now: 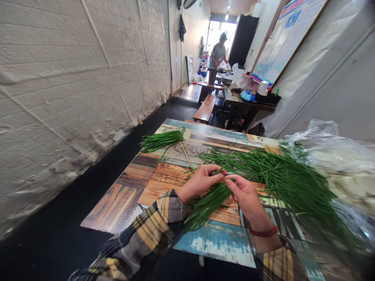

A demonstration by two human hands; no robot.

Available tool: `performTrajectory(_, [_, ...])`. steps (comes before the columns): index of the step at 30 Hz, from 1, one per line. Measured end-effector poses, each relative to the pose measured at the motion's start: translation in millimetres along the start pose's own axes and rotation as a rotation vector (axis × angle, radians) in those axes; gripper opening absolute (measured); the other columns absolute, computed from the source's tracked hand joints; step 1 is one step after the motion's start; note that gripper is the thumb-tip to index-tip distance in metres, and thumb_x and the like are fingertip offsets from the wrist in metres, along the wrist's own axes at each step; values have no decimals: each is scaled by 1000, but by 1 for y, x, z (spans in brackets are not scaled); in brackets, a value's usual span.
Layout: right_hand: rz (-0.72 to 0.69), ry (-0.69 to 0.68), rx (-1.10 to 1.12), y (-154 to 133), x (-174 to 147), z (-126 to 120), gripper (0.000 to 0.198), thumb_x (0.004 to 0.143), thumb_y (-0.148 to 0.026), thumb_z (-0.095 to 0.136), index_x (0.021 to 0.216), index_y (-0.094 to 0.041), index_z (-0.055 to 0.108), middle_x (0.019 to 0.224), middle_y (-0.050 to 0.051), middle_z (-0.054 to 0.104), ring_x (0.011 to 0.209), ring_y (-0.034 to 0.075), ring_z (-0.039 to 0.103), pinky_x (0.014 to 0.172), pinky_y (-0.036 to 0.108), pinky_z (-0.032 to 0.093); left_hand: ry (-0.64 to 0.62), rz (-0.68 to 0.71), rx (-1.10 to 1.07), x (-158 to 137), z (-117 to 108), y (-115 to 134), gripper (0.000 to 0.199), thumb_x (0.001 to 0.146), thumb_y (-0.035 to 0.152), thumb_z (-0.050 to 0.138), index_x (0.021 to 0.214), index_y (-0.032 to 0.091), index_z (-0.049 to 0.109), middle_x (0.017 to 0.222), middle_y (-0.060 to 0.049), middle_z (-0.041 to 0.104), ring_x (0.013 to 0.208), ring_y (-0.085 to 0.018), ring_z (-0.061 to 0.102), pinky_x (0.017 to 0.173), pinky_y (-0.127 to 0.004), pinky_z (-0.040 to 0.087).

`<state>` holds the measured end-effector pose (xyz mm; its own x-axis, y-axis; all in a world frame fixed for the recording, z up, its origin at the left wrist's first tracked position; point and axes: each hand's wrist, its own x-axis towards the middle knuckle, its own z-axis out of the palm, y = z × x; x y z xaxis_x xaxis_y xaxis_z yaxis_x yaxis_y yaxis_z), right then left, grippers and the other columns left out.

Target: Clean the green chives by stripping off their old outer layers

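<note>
Over the patchwork-patterned table (125,199), my left hand (203,179) and my right hand (244,197) meet with fingertips pinched together. A small bunch of garlic chives (209,205) hangs between them, its long ends pointing toward me. The right fingers close round its upper end. My left thumb and forefinger pinch at the same end, on what look like thin chive stalks, partly hidden by the fingers. A large loose pile of garlic chives (281,175) spreads to the right. At the far left corner lies a neat bunch of chives (162,141), with a thin wooden stick (185,154) beside it.
Clear plastic bags (336,152) with pale contents crowd the table's right side. A brick-patterned wall (73,97) runs along the left. Beyond stand a wooden bench (206,107), another table (237,100) with bags and containers, and a person (218,52) in a cap.
</note>
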<state>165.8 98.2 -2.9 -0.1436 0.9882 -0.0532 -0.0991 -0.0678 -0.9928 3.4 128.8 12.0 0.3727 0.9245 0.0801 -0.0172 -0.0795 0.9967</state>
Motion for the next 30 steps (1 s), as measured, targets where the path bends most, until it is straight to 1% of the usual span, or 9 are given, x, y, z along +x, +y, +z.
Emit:
performTrajectory(3, [7,-1,9,1,0,-1,27,71,-46,71,82,-21,69,62,-3,59,45,7,43,39,20,36,-10,2,21,-1,1,1,25,74,34,62,80,11,67,71,-1,62,65,-11,51,63,-21,38])
performTrajectory(6, [11,-1,3,0,0,-2,28,70,-46,72,83,-21,70,64,-3,60,44,7,42,39,20,36,31,17,62,-2,0,4,28,73,39,62,68,11,61,62,2,53,60,-8,43,56,-19,33])
performTrajectory(8, [7,17,0,-2,0,-3,28,70,-46,73,82,-21,70,64,-3,61,43,7,42,38,20,35,63,9,21,0,-3,6,33,74,43,61,66,12,57,59,3,48,57,-7,39,53,-19,30])
performTrajectory(11, [-5,58,6,-3,0,-7,28,70,-45,72,83,-21,70,63,-3,61,42,6,42,37,20,33,147,-1,-10,4,-13,3,33,76,46,57,71,13,57,58,4,44,53,-7,35,51,-20,27])
performTrajectory(14, [-12,68,24,-3,0,-9,27,70,-45,73,83,-21,70,63,-3,61,42,6,42,37,20,33,235,40,214,9,-24,-4,27,70,34,64,87,12,63,59,4,45,56,-8,37,54,-21,28])
performTrajectory(16, [-11,63,33,-3,0,-9,27,70,-44,73,83,-20,70,64,-3,61,42,6,42,37,20,32,257,39,357,11,-29,-7,34,67,28,66,98,12,63,59,5,44,58,-9,39,55,-21,28])
performTrajectory(19, [-10,65,35,-3,1,-8,28,70,-44,73,83,-20,70,64,-3,60,43,6,42,38,20,33,217,17,327,10,-29,-5,32,75,33,59,99,12,60,60,5,45,57,-9,40,54,-21,29])
performTrajectory(23, [-15,56,24,-4,1,-7,30,68,-46,74,83,-20,70,65,-2,61,44,7,43,38,20,35,153,29,170,9,-21,0,24,82,35,48,84,13,58,59,4,45,54,-8,39,53,-20,32])
performTrajectory(30, [-7,44,5,-3,3,-4,32,68,-48,73,81,-19,69,62,-3,58,45,7,42,39,19,38,-13,-1,200,6,-13,-5,25,81,30,50,76,11,65,60,1,51,56,-8,40,52,-19,30])
